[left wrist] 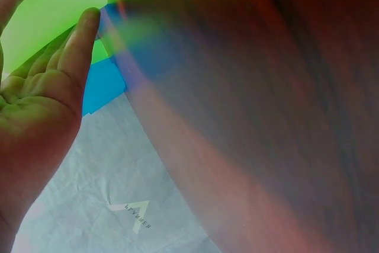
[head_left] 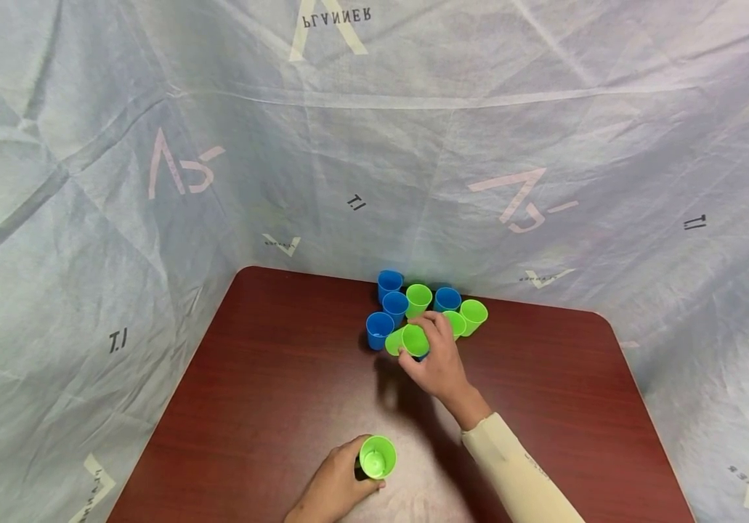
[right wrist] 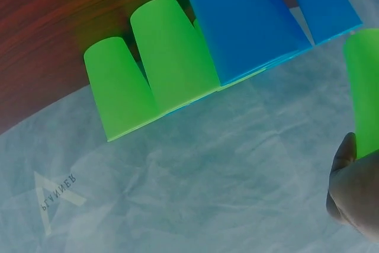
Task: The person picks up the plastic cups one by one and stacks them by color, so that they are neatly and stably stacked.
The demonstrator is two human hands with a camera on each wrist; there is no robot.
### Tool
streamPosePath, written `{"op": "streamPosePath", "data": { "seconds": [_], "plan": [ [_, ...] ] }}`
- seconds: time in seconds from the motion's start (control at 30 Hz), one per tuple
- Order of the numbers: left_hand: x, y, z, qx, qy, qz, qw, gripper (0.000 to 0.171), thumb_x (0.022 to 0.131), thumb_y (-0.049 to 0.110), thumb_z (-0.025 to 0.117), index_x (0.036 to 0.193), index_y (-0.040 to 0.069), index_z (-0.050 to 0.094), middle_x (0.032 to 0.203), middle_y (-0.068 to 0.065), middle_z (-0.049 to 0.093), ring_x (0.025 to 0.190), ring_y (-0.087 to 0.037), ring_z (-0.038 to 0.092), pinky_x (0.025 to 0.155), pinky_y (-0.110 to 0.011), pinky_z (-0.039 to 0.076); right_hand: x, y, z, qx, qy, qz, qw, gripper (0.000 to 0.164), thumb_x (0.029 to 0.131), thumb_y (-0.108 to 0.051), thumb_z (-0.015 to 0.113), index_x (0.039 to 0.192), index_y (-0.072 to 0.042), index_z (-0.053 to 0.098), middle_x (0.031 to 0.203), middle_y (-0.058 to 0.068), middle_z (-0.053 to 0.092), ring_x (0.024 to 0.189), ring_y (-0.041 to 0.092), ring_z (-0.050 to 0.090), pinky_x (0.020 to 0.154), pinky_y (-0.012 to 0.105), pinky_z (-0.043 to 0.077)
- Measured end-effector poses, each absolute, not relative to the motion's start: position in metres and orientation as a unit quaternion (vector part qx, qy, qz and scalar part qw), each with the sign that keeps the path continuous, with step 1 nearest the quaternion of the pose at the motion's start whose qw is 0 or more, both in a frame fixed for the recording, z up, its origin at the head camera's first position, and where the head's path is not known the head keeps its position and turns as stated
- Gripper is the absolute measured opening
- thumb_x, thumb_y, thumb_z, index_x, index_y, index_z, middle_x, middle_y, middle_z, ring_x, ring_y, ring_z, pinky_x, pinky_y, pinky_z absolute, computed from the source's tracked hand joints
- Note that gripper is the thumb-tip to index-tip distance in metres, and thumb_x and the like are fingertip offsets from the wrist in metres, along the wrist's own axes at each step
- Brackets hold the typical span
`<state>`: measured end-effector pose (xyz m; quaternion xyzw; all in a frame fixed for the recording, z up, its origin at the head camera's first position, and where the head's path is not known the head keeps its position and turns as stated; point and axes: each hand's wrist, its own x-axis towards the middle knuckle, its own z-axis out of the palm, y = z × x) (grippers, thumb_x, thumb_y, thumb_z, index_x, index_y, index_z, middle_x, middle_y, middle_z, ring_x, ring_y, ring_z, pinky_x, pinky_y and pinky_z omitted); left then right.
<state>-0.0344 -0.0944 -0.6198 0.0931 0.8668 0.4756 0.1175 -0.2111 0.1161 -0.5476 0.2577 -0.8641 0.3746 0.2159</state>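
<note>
Near the front of the table, my left hand (head_left: 337,476) grips an upright green cup (head_left: 377,457) by its side, its mouth facing up. The left wrist view shows that hand (left wrist: 44,96) with the green cup (left wrist: 50,13) large at the top left. Farther back, my right hand (head_left: 438,359) pinches another green cup (head_left: 416,340) by its rim and side, at the front of a group of cups. In the right wrist view this held green cup (right wrist: 364,96) is cut by the right edge, with part of the right hand (right wrist: 355,197) below it.
Blue cups (head_left: 380,328) stand at the group's left. Other green cups (head_left: 474,316) and a blue cup (head_left: 447,298) stand behind and right of my right hand. The reddish-brown table (head_left: 250,392) meets a grey printed cloth (head_left: 322,181) at its back and sides.
</note>
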Motion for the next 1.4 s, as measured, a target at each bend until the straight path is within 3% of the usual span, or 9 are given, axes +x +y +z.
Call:
{"op": "streamPosePath", "data": {
  "seconds": [0.17,0.47,0.8,1.4],
  "plan": [
    [-0.034,-0.095,-0.621,0.093,0.866,0.479,0.109,0.062,0.080,0.028,0.093,0.135,0.015,0.066,0.122,0.000,0.076,0.112,-0.019,0.072,0.096,-0.037,0.058,-0.208,0.115,-0.545,0.258,-0.861,0.391,0.197,0.042,0.085,-0.017,0.067,0.127,-0.007,0.065,0.133,0.013,0.059,0.123,0.029,0.051,0.098,0.053,0.051],
    [-0.033,-0.095,-0.620,0.097,0.872,0.472,0.086,0.062,0.080,0.026,0.094,0.134,0.016,0.066,0.120,0.001,0.076,0.111,-0.017,0.072,0.096,-0.036,0.058,-0.205,0.112,-0.546,0.294,-0.838,0.406,0.214,0.042,0.077,-0.007,0.047,0.115,-0.002,0.065,0.122,0.016,0.066,0.114,0.031,0.058,0.100,0.050,0.044],
    [-0.032,-0.095,-0.620,0.109,0.866,0.481,0.075,0.060,0.080,0.022,0.093,0.133,0.016,0.067,0.119,0.000,0.076,0.109,-0.017,0.072,0.096,-0.034,0.058,-0.195,0.108,-0.546,0.327,-0.820,0.415,0.218,0.044,0.071,-0.007,0.047,0.111,-0.004,0.065,0.111,0.010,0.068,0.102,0.025,0.058,0.091,0.042,0.046],
    [-0.030,-0.089,-0.619,0.107,0.879,0.462,0.051,0.065,0.078,0.022,0.094,0.136,0.012,0.065,0.122,-0.001,0.076,0.112,-0.021,0.072,0.099,-0.037,0.058,-0.175,0.101,-0.551,0.396,-0.782,0.420,0.236,0.039,0.073,-0.008,0.047,0.107,-0.002,0.065,0.102,0.009,0.068,0.097,0.022,0.058,0.089,0.040,0.046]
  ]
}}
